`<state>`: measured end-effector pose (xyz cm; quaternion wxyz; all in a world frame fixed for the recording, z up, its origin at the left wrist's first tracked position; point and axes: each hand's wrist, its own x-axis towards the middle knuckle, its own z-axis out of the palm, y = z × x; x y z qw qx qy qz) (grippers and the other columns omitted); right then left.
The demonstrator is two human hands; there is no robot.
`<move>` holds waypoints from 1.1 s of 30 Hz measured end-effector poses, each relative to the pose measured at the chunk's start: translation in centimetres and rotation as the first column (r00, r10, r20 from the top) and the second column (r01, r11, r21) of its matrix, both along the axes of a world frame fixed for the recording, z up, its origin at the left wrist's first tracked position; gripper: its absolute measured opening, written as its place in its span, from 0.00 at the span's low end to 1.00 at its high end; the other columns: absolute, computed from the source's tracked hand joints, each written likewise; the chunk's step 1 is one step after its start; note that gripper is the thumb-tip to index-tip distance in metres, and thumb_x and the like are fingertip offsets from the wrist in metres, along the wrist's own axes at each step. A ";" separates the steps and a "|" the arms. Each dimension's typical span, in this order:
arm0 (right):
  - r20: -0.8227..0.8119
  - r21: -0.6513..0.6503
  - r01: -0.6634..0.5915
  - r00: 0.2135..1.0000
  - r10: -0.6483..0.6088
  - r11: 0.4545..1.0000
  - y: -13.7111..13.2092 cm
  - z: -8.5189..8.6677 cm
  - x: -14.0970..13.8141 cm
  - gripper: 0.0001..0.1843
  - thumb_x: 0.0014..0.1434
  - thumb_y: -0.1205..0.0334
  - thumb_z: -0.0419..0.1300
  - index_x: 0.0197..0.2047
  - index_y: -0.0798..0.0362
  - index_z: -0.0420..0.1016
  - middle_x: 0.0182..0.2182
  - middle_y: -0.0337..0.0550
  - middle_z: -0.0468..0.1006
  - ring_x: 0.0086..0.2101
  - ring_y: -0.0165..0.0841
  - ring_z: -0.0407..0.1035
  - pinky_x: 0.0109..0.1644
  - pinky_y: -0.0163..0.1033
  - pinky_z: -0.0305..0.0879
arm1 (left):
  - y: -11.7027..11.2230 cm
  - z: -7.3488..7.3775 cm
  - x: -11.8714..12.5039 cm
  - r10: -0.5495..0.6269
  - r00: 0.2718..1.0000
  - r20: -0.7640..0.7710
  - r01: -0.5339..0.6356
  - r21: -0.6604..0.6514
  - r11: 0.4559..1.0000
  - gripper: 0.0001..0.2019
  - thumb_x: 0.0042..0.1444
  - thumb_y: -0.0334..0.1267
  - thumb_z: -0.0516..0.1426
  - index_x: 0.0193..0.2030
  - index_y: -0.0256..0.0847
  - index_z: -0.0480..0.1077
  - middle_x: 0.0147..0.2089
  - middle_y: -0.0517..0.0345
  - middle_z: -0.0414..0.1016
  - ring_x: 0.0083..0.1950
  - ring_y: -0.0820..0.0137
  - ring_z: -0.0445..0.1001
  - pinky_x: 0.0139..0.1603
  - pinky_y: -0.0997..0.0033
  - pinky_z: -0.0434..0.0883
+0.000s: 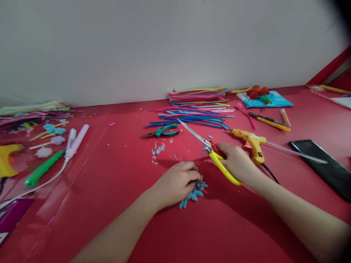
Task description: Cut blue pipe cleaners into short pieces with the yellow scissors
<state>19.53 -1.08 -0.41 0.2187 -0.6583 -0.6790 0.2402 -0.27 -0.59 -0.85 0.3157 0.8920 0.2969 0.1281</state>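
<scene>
My right hand [233, 159] grips a pair of scissors [192, 132] with yellow handles, their blades pointing away to the upper left. Something red shows between that hand and the handles, and a small blue bit lies by the pivot. Beside it, my left hand [178, 182] curls its fingers down onto a small heap of short blue cut pieces [193, 196]. What those fingertips pinch, if anything, is hidden. Pale blue crumbs [158, 149] are scattered on the red table [115, 204] beyond the left hand.
Teal-handled pliers [161, 132] lie before bundles of coloured pipe cleaners [197, 95]. To the right are a yellow glue gun [251, 140], a utility knife [270, 121] and a black phone [320, 164]. A pink corded tool [76, 142] and a green-handled tool [45, 168] lie left.
</scene>
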 end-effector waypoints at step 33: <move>-0.255 -0.026 -0.090 0.964 0.081 0.996 -1.7 0.0 -2.2 0.13 0.47 0.54 0.54 0.23 0.53 0.57 0.18 0.32 0.56 0.21 0.24 0.50 0.22 0.30 0.46 | -1.0 1.0 1.4 0.644 0.710 0.283 -0.402 -0.588 0.702 0.03 0.42 0.34 0.57 0.25 0.38 0.71 0.24 0.60 0.70 0.26 0.74 0.67 0.28 0.75 0.64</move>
